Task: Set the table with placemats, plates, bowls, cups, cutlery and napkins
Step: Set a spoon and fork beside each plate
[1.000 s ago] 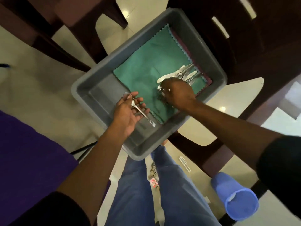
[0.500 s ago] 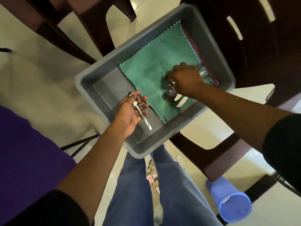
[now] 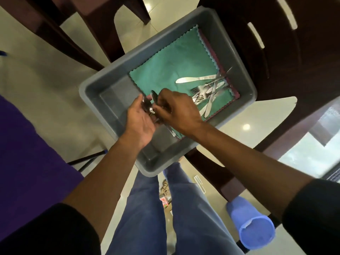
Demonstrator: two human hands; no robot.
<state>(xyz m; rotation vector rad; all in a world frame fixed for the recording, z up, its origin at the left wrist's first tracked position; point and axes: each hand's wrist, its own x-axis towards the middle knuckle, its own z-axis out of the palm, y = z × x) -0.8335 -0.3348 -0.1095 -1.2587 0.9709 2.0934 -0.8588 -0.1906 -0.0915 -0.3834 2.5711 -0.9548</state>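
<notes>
A grey plastic tub (image 3: 103, 83) sits in front of me, holding a green napkin (image 3: 169, 65) over a maroon one (image 3: 211, 50). Several knives and forks (image 3: 206, 89) lie loose on the napkin's right side. My left hand (image 3: 139, 120) holds spoons (image 3: 147, 105) in its palm over the tub's near left part. My right hand (image 3: 176, 111) pinches a spoon (image 3: 154, 96) and sets it against those in my left hand. A spoon handle (image 3: 172, 132) sticks out below my right wrist.
Dark wooden chairs (image 3: 276, 43) surround the tub. A purple tablecloth (image 3: 27, 144) covers the left side. A blue cup (image 3: 253, 225) lies at the lower right. My legs in blue trousers (image 3: 147, 218) stand below the tub on a pale tiled floor.
My right hand left the pile of cutlery on the napkin and moved left with a spoon to meet my left hand. The knives and forks are now uncovered.
</notes>
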